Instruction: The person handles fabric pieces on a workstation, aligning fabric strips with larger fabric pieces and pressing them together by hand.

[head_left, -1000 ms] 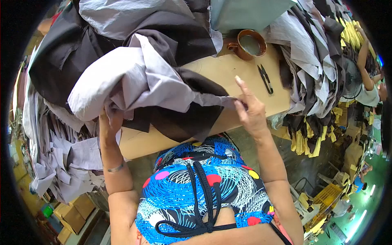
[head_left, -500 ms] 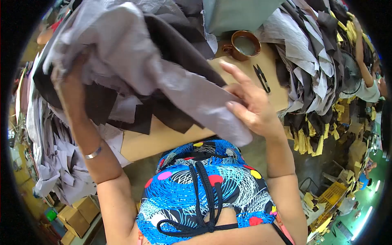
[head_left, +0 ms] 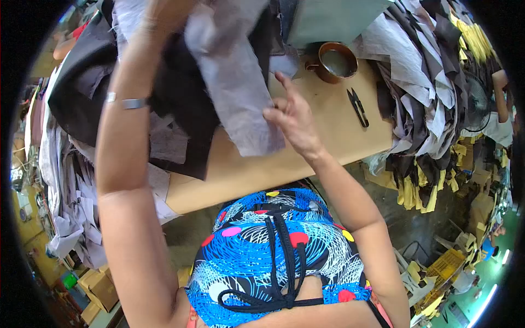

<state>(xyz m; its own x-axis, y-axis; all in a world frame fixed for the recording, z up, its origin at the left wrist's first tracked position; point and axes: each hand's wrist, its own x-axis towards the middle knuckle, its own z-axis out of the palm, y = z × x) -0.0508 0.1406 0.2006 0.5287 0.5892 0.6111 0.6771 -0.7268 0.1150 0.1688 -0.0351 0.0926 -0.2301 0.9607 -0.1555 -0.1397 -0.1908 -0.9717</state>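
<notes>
A long grey fabric piece (head_left: 232, 87) hangs from the top of the view down over the table, smeared by motion in its upper part. My right hand (head_left: 295, 120) is at its lower right edge, thumb and curled fingers closed on the edge while the index finger points up. My left hand (head_left: 169, 12) is raised at the top edge beside the grey fabric; blur and the frame's edge hide its fingers. Under both lies dark fabric (head_left: 183, 98) with a smaller grey scrap (head_left: 168, 145) on it.
On the brown tabletop (head_left: 322, 131) are black thread snips (head_left: 358, 107) and a brown mug (head_left: 337, 63) of cloudy liquid. Fabric piles (head_left: 404, 65) drape over the right side, grey cloth (head_left: 68, 202) over the left. Yellow strips (head_left: 418, 186) hang lower right. A fan (head_left: 477, 104) stands beyond.
My left hand has swung up and away to the top edge. My right hand has moved left and slightly up, and the grey fabric now hangs more upright, farther from my body.
</notes>
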